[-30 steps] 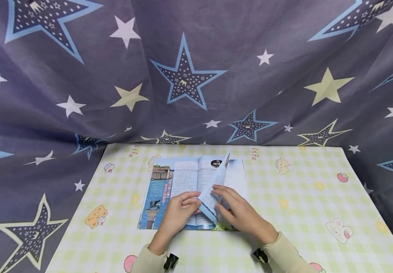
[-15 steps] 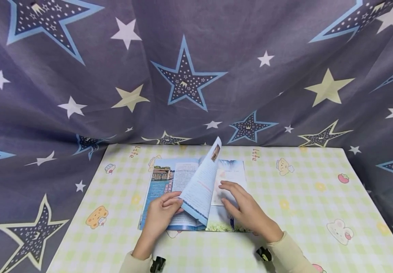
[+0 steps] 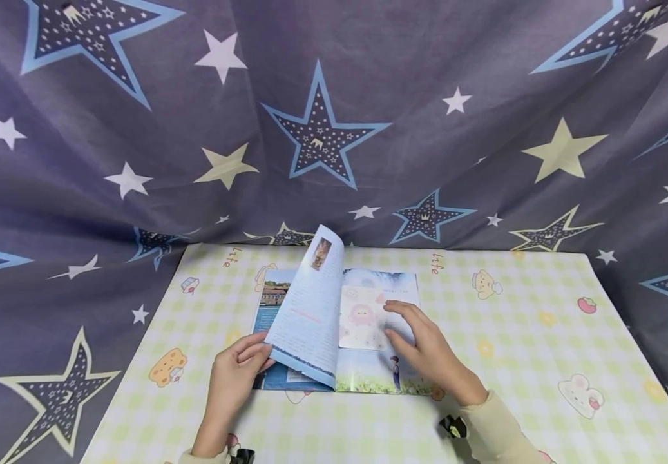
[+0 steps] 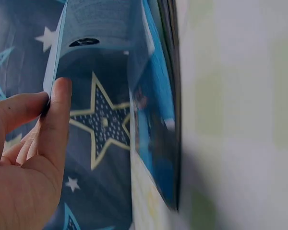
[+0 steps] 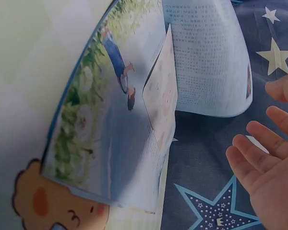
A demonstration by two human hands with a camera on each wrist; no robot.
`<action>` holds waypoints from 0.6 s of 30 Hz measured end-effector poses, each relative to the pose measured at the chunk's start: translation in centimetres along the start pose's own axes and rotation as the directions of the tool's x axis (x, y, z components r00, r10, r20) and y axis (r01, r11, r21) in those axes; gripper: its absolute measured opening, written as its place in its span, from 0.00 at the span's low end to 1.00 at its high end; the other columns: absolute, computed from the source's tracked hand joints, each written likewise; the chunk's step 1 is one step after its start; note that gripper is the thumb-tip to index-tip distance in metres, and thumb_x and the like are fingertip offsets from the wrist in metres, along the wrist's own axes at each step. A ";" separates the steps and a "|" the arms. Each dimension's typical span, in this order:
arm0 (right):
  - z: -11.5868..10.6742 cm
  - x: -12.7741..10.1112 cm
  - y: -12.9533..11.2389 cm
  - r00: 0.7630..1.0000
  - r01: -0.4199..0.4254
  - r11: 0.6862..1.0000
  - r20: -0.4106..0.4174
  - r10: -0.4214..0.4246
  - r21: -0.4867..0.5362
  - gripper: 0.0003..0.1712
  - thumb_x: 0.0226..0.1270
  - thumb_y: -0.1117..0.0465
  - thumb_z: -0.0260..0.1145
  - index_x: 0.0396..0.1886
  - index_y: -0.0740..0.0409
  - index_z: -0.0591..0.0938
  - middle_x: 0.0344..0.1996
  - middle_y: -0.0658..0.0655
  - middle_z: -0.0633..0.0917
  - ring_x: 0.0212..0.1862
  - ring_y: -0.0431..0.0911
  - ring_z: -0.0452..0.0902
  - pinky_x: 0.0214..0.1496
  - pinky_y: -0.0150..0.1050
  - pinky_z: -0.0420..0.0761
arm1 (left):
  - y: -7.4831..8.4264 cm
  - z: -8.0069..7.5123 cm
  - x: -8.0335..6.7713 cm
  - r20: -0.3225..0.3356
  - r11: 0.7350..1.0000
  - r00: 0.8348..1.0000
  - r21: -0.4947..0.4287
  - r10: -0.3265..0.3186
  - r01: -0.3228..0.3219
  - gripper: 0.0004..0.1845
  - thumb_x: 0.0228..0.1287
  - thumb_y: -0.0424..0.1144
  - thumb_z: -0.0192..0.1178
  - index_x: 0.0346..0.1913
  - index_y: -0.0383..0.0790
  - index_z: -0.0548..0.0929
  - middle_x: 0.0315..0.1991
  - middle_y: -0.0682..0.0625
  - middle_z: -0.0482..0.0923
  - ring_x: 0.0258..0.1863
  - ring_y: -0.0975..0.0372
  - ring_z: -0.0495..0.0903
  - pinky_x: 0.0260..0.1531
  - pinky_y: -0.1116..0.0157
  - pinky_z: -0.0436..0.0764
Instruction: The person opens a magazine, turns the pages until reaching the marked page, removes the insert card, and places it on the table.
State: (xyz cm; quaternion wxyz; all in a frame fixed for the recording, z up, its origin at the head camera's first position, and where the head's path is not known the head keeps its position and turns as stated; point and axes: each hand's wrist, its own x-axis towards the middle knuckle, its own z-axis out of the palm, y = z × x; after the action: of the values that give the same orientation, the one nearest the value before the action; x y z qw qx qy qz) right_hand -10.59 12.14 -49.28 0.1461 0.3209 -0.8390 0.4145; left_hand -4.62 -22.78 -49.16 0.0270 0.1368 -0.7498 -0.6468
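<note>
The magazine (image 3: 339, 328) lies open mid-bench (image 3: 513, 335), its spine running from 6 to 12 o'clock. One page (image 3: 305, 316) stands lifted, arching toward 9 o'clock; the left hand (image 3: 232, 380), nearer it, pinches its lower edge. The right hand (image 3: 426, 351), fingers straight, rests flat on the right-hand page (image 3: 368, 316), at 3 o'clock from the spine.

The head view looks forward and down from above the near edge of the table (image 3: 513, 322), taking in the whole tabletop and the star curtain (image 3: 322, 129) behind. The left wrist view sits very close beside the left hand (image 4: 24, 158), level with the magazine (image 4: 158, 120) edge. The right wrist view looks close along the right hand (image 5: 269, 167) at the open pages. All three share the magazine and the curtain.
</note>
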 end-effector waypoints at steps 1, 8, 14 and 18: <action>0.0 0.0 0.1 1.000 -0.006 1.000 -0.003 0.006 0.004 0.27 0.66 0.68 0.69 0.64 0.59 0.75 0.61 0.57 0.78 0.64 0.51 0.73 0.67 0.39 0.72 | -0.2 -0.3 0.0 -0.010 1.000 1.000 0.002 -0.003 0.003 0.16 0.66 0.28 0.66 0.56 0.30 0.82 0.42 0.37 0.86 0.36 0.60 0.88 0.40 0.65 0.86; 0.2 0.4 0.9 0.996 -0.091 0.995 -0.006 0.092 0.046 0.31 0.63 0.68 0.73 0.65 0.61 0.74 0.62 0.57 0.78 0.64 0.52 0.73 0.61 0.51 0.77 | -1.5 -2.1 -0.1 -0.092 0.999 0.996 0.029 -0.019 0.022 0.15 0.66 0.27 0.65 0.54 0.32 0.84 0.41 0.37 0.86 0.34 0.60 0.88 0.38 0.65 0.87; 0.3 1.0 1.6 0.990 -0.137 0.984 0.004 0.138 0.110 0.33 0.64 0.68 0.72 0.68 0.60 0.72 0.64 0.59 0.76 0.66 0.53 0.71 0.63 0.56 0.75 | -1.9 -3.0 -0.3 -0.141 0.984 0.990 0.169 -0.029 0.053 0.15 0.66 0.34 0.67 0.54 0.36 0.85 0.42 0.43 0.88 0.37 0.66 0.87 0.37 0.72 0.85; 0.6 1.6 2.3 0.989 -0.146 0.981 0.003 0.147 0.132 0.33 0.65 0.68 0.71 0.68 0.59 0.71 0.64 0.58 0.76 0.66 0.54 0.70 0.64 0.54 0.75 | -2.0 -3.2 -0.4 -0.166 0.964 0.986 0.258 -0.020 0.063 0.15 0.66 0.38 0.67 0.54 0.39 0.86 0.42 0.46 0.88 0.38 0.68 0.86 0.37 0.80 0.80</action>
State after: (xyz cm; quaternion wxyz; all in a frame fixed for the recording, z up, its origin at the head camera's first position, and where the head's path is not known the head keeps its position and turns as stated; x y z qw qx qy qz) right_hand -13.26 12.04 -50.17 0.0964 0.2660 -0.8307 0.4795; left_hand -3.18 -26.06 -50.52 0.0561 0.2070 -0.8210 -0.5291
